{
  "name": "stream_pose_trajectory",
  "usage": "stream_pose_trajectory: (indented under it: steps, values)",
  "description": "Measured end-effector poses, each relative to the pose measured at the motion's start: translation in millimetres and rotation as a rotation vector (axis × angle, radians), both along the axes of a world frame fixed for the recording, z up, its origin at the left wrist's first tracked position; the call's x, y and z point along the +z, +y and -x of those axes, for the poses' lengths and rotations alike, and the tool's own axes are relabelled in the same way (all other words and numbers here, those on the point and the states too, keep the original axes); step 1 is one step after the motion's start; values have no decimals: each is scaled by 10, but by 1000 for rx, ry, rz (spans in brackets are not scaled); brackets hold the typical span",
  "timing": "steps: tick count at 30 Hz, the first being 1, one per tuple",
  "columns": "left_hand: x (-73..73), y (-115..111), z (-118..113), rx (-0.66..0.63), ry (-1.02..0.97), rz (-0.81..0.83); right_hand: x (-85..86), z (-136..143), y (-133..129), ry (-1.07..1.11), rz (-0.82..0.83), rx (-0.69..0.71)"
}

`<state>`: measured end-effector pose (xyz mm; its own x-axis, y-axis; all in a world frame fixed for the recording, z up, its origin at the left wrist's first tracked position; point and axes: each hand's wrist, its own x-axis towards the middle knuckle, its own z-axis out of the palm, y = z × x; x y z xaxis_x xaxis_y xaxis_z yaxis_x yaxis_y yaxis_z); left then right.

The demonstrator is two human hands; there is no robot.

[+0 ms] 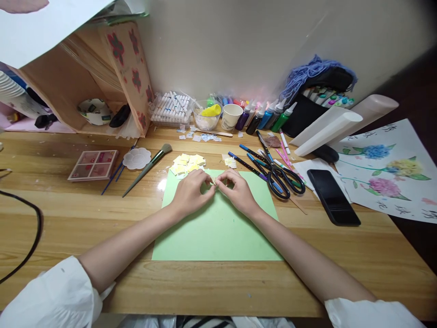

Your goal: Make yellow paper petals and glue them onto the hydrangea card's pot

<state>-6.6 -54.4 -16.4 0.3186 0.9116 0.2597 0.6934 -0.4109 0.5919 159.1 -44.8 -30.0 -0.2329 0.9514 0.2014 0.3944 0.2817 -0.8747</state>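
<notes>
My left hand point(194, 191) and my right hand point(236, 190) meet over the upper part of a light green sheet of paper point(218, 237). Both have thumb and fingers pinched together on a small pale yellow paper piece point(214, 181), mostly hidden by the fingertips. Just beyond my left hand lies a heap of small yellow and white paper pieces point(187, 163), partly over the sheet's far edge. A few more yellow paper pieces point(230, 162) lie beyond my right hand.
Black scissors point(276, 175) and several markers point(251, 165) lie right of the sheet, near a phone point(332, 196). A brush point(146, 169), flower-shaped palette point(136, 158) and pink box point(94, 165) sit left. Behind stand a paper cup point(231, 116), paint bottles point(264, 118) and a marker case point(171, 108).
</notes>
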Motion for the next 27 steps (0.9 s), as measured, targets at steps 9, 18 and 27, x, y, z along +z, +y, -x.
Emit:
stream_pose_trajectory:
  steps: [9,18,27]
  values:
    - [-17,16,2,-2,-32,-7,-5,-14,9,0,-3,-22]
    - [-20,8,-6,0,-40,-22,-17,-4,5,25,9,-42]
    - [-34,16,1,-6,-50,-16,-22,-8,9,27,6,-44]
